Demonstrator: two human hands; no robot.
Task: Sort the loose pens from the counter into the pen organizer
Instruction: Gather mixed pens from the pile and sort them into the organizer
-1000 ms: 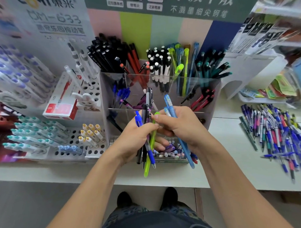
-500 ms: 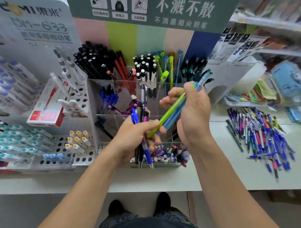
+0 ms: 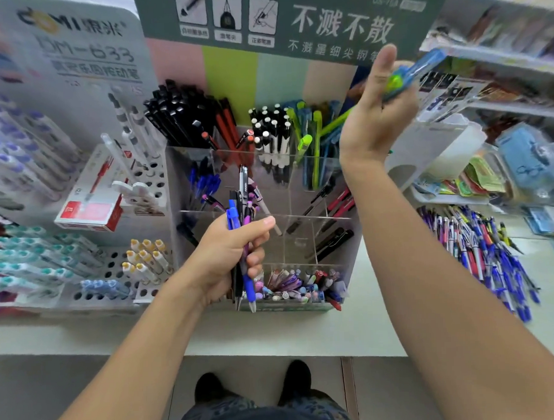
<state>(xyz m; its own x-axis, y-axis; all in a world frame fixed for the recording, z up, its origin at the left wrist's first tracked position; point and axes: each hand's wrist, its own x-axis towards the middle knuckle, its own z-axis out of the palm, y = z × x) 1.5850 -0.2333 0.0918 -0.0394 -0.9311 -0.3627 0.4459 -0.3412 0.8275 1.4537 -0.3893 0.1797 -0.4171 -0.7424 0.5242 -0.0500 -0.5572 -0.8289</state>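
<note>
The left hand [image 3: 230, 252] clenches a bundle [image 3: 243, 239] of pens upright in front of the organizer [image 3: 317, 221], likely as a stock to draw from. The right hand [image 3: 376, 112], raised over the far right compartments, grips green and blue pens [image 3: 412, 71], probably to match the same colours below. More loose pens [image 3: 481, 253] lie on the desk [image 3: 352, 329] at right.

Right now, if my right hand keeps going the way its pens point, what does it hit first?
Probably the wall shelf at upper right: the right hand aims its lime-green and blue pens that way, though depth is unclear.
</note>
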